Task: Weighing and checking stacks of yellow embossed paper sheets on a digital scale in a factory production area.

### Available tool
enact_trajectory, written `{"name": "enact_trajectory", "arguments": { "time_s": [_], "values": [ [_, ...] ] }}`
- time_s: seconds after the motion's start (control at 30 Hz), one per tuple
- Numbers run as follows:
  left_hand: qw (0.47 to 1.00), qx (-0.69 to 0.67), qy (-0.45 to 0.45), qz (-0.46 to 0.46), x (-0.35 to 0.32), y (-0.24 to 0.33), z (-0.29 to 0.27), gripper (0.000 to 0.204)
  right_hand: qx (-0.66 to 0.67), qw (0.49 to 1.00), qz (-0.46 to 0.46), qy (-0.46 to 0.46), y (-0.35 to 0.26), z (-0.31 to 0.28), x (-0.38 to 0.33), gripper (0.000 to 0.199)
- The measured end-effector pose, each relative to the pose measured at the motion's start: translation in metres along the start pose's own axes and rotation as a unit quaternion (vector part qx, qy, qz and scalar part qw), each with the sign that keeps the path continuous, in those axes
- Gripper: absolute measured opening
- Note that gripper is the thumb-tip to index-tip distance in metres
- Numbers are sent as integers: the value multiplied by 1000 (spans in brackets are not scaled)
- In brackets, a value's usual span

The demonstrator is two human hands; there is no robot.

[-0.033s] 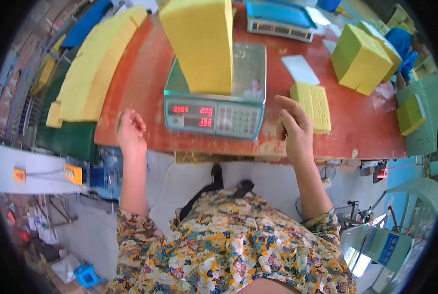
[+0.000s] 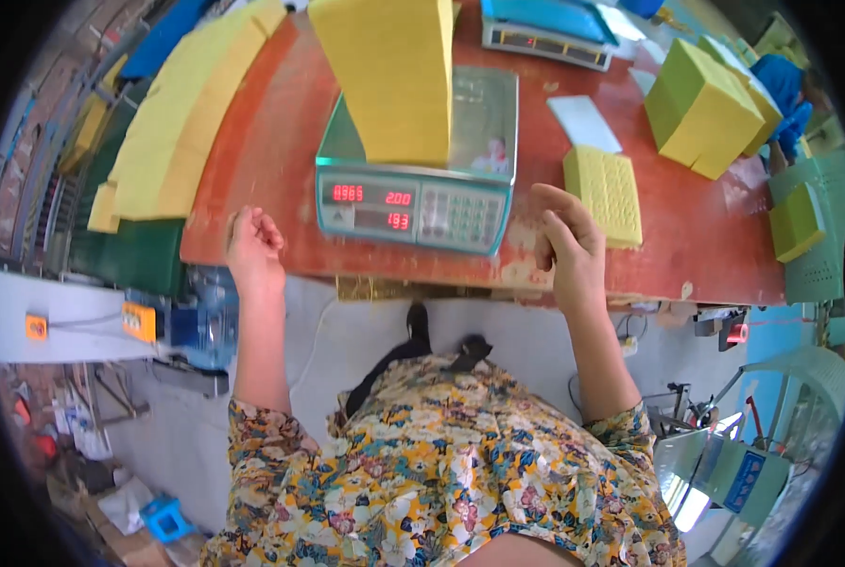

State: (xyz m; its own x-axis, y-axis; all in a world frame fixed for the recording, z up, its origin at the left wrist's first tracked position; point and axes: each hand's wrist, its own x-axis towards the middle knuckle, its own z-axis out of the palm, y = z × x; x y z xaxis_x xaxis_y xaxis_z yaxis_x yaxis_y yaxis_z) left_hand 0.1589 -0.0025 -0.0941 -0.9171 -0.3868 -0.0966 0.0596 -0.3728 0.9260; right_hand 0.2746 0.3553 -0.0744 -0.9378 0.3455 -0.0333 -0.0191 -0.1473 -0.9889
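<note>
My left hand (image 2: 255, 248) hovers over the front edge of the red table, left of the scale, its fingers loosely bent and holding nothing. On the other side, my right hand (image 2: 572, 241) is held up with index finger and thumb apart, also holding nothing. Between the hands stands a teal digital scale (image 2: 460, 210) with lit red digits and a keypad. A tall stack of yellow sheets or blocks (image 2: 394, 90) rests on its tray; the top is cut off by the picture's edge. Just beyond my right hand lies a yellow slab with rows of bumps (image 2: 604, 197).
Along the table's left runs a long row of yellow pieces (image 2: 196, 123). Farther back are a second scale (image 2: 545, 36) with a blue tray, a white sheet (image 2: 585, 123) and yellow blocks (image 2: 701, 109). A person in blue (image 2: 784, 90) is at the far right.
The scale and table sit slightly higher in the picture, and the scale's lit digits look different. Both hands keep almost the same place and shape.
</note>
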Motion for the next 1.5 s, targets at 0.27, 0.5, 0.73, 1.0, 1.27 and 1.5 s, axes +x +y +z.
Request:
{"name": "enact_trajectory", "arguments": {
  "time_s": [0.27, 0.5, 0.73, 1.0, 1.27, 1.5],
  "values": [
    [999, -14, 28, -40, -33, -32, -21, 17, 9, 997, 55, -50, 24, -14, -31, 27],
    [999, -31, 14, -15, -43, -22, -3, 14, 26, 996, 61, -59, 26, -17, -40, 27],
    [999, -26, -41, 7, -3, -3, 27, 14, 42, 997, 54, -46, 23, 5, -21, 27],
    [980, -8, -196, -32, 85, 17, 58, 17, 62, 998, 32, 9, 28, 45, 26, 27],
    [847, 145, -473, 193, 143, 121, 198, 39, 63, 987, -108, 102, 13, 90, 151, 31],
    [610, 296, -639, 364, 139, 136, 306, 44, 81, 965, -203, 147, 6, 128, 228, 44]
  ]
}}
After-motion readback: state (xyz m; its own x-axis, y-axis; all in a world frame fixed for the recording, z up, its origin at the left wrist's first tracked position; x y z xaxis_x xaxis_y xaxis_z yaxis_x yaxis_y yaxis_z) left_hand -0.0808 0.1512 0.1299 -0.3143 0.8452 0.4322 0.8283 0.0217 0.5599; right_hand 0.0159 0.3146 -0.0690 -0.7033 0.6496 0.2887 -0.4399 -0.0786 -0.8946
